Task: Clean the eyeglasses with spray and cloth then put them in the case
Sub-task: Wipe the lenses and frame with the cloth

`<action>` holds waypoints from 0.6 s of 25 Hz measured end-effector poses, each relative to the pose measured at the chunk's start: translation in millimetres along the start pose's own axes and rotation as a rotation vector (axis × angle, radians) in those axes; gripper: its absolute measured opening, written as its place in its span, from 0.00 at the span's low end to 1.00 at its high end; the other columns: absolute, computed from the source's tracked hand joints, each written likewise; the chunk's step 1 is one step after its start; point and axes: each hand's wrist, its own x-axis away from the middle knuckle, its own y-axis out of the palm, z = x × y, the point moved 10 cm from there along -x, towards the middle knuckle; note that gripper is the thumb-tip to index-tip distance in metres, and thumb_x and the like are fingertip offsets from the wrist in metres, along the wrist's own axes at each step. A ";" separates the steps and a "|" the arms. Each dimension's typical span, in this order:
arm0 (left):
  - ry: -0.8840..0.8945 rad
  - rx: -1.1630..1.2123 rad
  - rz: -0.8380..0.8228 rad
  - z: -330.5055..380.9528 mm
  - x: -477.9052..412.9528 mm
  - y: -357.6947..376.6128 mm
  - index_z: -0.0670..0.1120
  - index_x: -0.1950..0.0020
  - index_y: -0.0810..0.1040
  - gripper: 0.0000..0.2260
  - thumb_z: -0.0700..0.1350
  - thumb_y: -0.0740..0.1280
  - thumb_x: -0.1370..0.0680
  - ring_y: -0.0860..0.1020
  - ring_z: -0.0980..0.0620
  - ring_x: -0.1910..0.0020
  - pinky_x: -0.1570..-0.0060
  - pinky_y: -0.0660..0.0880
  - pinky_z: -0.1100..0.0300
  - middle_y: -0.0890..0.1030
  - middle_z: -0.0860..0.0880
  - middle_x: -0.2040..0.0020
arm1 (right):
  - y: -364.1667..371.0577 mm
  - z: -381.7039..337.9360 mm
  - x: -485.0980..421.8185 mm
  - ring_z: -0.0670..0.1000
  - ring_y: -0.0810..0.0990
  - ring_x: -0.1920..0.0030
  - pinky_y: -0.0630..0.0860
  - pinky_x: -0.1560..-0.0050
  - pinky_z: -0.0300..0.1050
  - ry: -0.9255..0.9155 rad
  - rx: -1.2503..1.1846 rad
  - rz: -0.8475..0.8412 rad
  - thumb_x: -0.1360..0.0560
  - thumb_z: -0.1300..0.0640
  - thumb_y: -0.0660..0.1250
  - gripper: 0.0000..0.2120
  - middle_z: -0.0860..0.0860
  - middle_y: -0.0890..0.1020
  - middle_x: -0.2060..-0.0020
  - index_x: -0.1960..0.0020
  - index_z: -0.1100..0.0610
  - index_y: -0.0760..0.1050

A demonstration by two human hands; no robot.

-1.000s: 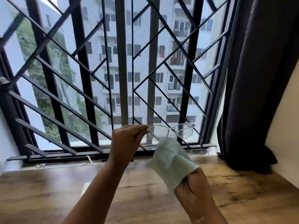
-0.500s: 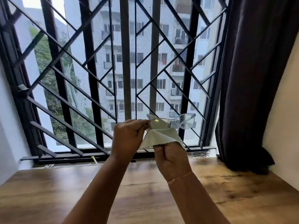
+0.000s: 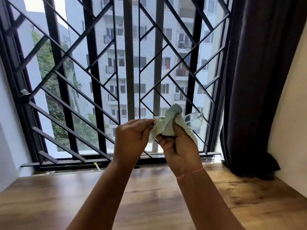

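1. Above the wooden surface [image 3: 149,205], in front of the window, both hands are raised side by side and hold the eyeglasses [image 3: 193,121] up against the daylight.
2. The left hand [image 3: 131,140] has its fingers [image 3: 141,125] curled in and pinches the frame at its near corner, by the hinge.
3. The right hand [image 3: 181,151] grasps a pale green cleaning cloth [image 3: 169,123]. The thumb is on the near side of the cloth and a fingertip shows behind it, so the cloth is folded round the lens nearer the left hand.
4. That lens is hidden by the cloth. The other lens sticks out bare to the right of the right hand, clear and rimmed in a thin transparent frame.
5. A zigzag-cut edge of the cloth hangs down along the outer side of the right hand, and another corner stands up above the fingers.
6. A thin pink thread bracelet [image 3: 191,173] circles the right wrist.
7. Behind the hands, a black metal window grille [image 3: 93,80] with diagonal bars covers the glass. Through it a tall apartment block [image 3: 126,63] and green trees [image 3: 49,72] are visible.
8. A dark curtain [image 3: 257,80] hangs at the right edge of the window, its hem bunched on the surface beside a cream wall [image 3: 290,113].
9. A small yellow-and-white item [image 3: 96,166] lies at the window sill; it is too small to identify.
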 end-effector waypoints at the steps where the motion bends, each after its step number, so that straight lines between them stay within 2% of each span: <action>1: -0.002 -0.023 0.012 -3.3 -1.3 -3.3 0.40 0.56 0.84 0.08 0.39 0.67 0.30 0.78 0.57 0.54 0.56 0.70 0.80 0.85 0.45 0.62 | 2.0 2.9 4.9 0.54 0.83 0.64 0.82 0.66 0.47 0.050 -0.009 -0.002 0.28 0.65 0.63 0.05 0.57 0.84 0.65 0.55 0.62 0.77; 4: -0.010 -0.059 0.025 -10.6 -3.0 -9.0 0.41 0.57 0.84 0.07 0.34 0.70 0.33 0.77 0.62 0.55 0.57 0.68 0.82 0.85 0.46 0.63 | -9.8 14.9 10.5 0.54 0.83 0.63 0.82 0.65 0.43 0.126 0.071 0.008 0.27 0.76 0.54 0.13 0.61 0.81 0.59 0.52 0.67 0.75; 5: -0.009 -0.058 0.030 -11.5 -1.6 -9.6 0.40 0.58 0.84 0.07 0.34 0.70 0.33 0.76 0.64 0.56 0.57 0.68 0.82 0.84 0.46 0.63 | -11.4 16.4 13.0 0.51 0.83 0.67 0.81 0.67 0.40 0.120 0.120 0.038 0.28 0.77 0.55 0.13 0.61 0.80 0.61 0.56 0.67 0.76; 7: 0.004 -0.050 0.031 -11.0 1.6 -8.4 0.39 0.58 0.84 0.08 0.32 0.70 0.34 0.75 0.64 0.56 0.55 0.69 0.82 0.84 0.45 0.63 | -8.6 16.5 10.3 0.49 0.82 0.70 0.81 0.67 0.40 0.051 0.139 0.022 0.34 0.74 0.64 0.10 0.58 0.81 0.66 0.66 0.62 0.79; 8: 0.012 -0.035 0.019 -10.2 2.5 -6.3 0.39 0.57 0.84 0.08 0.32 0.69 0.34 0.76 0.63 0.55 0.55 0.70 0.81 0.84 0.44 0.62 | -5.5 15.7 8.2 0.49 0.82 0.70 0.81 0.66 0.41 0.023 0.104 -0.005 0.39 0.70 0.70 0.07 0.56 0.82 0.68 0.70 0.59 0.81; 9: 0.021 -0.018 0.003 -9.2 3.6 -3.5 0.39 0.57 0.84 0.08 0.32 0.70 0.34 0.77 0.62 0.55 0.54 0.71 0.80 0.84 0.44 0.62 | 0.4 15.9 8.8 0.49 0.82 0.71 0.81 0.66 0.42 0.018 0.060 -0.022 0.49 0.66 0.77 0.08 0.55 0.82 0.71 0.73 0.58 0.81; 10: 0.022 -0.006 -0.004 -8.1 3.9 -1.8 0.39 0.57 0.84 0.08 0.33 0.70 0.34 0.78 0.60 0.54 0.55 0.71 0.79 0.84 0.44 0.61 | 0.9 16.5 5.2 0.49 0.82 0.72 0.80 0.67 0.41 0.002 0.049 -0.039 0.60 0.62 0.81 0.17 0.54 0.82 0.73 0.75 0.59 0.80; 11: 0.021 0.011 -0.005 -6.8 2.9 -1.0 0.38 0.57 0.84 0.07 0.33 0.70 0.34 0.78 0.59 0.55 0.55 0.72 0.79 0.84 0.45 0.61 | 3.9 16.8 3.4 0.49 0.82 0.72 0.80 0.68 0.41 -0.002 0.045 -0.044 0.67 0.59 0.82 0.23 0.54 0.81 0.75 0.75 0.60 0.79; 12: 0.016 0.021 0.004 -5.9 0.9 -2.0 0.38 0.58 0.84 0.06 0.34 0.70 0.33 0.78 0.59 0.56 0.57 0.71 0.79 0.83 0.47 0.62 | 5.9 14.3 0.4 0.49 0.82 0.72 0.80 0.69 0.41 -0.029 0.063 -0.055 0.64 0.59 0.83 0.21 0.54 0.82 0.74 0.74 0.60 0.80; 13: 0.020 0.022 0.016 -4.6 -1.1 -3.3 0.37 0.60 0.84 0.04 0.36 0.70 0.32 0.77 0.60 0.58 0.59 0.69 0.81 0.82 0.51 0.63 | 8.2 12.2 -2.1 0.49 0.82 0.70 0.80 0.68 0.42 -0.049 0.078 -0.052 0.52 0.62 0.81 0.13 0.54 0.82 0.72 0.71 0.59 0.80; 14: 0.021 0.008 0.035 -3.1 -3.3 -5.4 0.37 0.63 0.83 0.05 0.37 0.69 0.31 0.76 0.62 0.61 0.60 0.67 0.82 0.80 0.55 0.65 | 8.7 11.2 -5.7 0.50 0.82 0.68 0.81 0.66 0.43 -0.060 0.056 -0.036 0.39 0.66 0.75 0.06 0.55 0.82 0.69 0.66 0.60 0.80; 15: 0.027 0.000 0.056 -2.7 -4.9 -7.5 0.38 0.65 0.83 0.05 0.36 0.68 0.30 0.75 0.63 0.62 0.61 0.67 0.82 0.79 0.56 0.65 | 12.1 10.7 -7.0 0.51 0.82 0.67 0.80 0.65 0.44 -0.049 0.040 -0.014 0.31 0.67 0.68 0.04 0.55 0.82 0.67 0.62 0.60 0.78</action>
